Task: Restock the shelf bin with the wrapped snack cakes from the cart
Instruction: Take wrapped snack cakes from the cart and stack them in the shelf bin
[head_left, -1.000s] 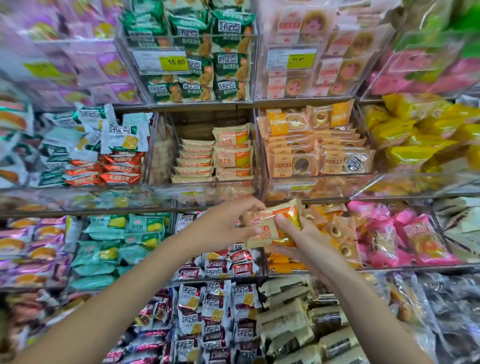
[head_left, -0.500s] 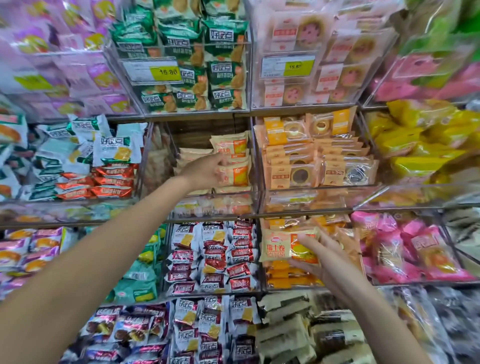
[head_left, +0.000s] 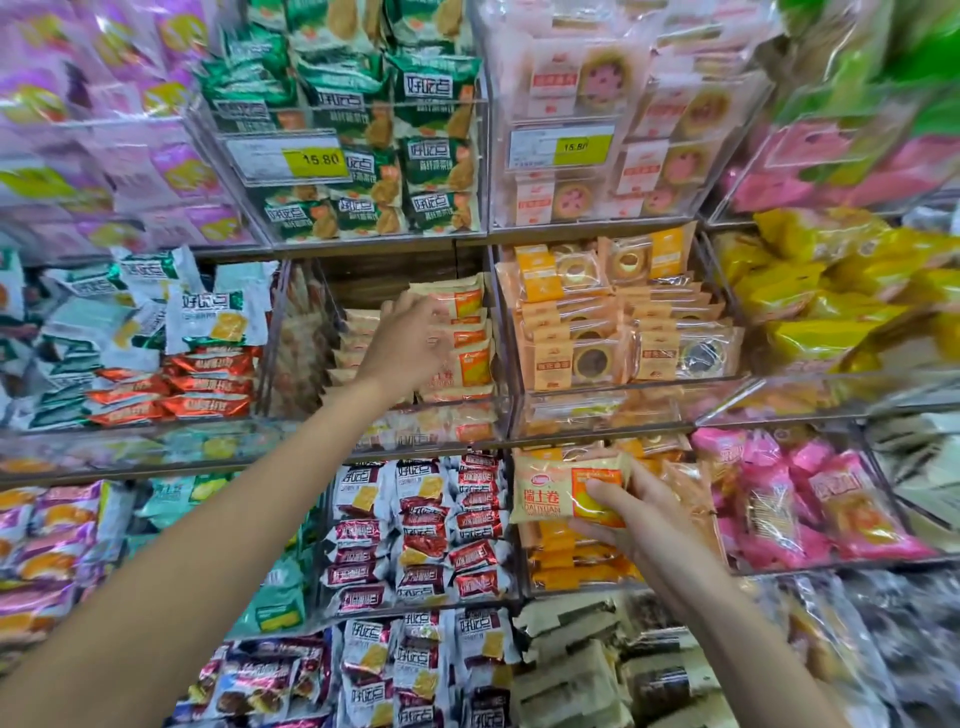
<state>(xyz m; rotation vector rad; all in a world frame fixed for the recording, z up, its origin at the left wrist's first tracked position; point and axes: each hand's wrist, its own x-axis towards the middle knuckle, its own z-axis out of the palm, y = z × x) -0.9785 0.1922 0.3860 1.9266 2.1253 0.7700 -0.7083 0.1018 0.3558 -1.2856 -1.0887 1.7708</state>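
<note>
A clear shelf bin (head_left: 306, 338) on the middle shelf holds two stacks of beige and orange wrapped snack cakes (head_left: 470, 366). My left hand (head_left: 408, 340) reaches into this bin, its blurred fingers spread against the right-hand stack, with no packet plainly held. Lower and to the right, my right hand (head_left: 641, 525) grips a small stack of the same wrapped snack cakes (head_left: 553, 493) in front of the shelf below. The cart is out of view.
Neighbouring clear bins are packed: green packets (head_left: 363, 156) above, ring cakes (head_left: 613, 322) to the right, white and red packets (head_left: 171, 353) to the left, maroon packets (head_left: 421, 525) below, pink packets (head_left: 810, 499) at lower right. Yellow price tags (head_left: 317, 158) hang on the top bins.
My hands split from one shared stack. The left hand rose into the middle bin and pushed further right along the stack. The right hand stayed low with its packets.
</note>
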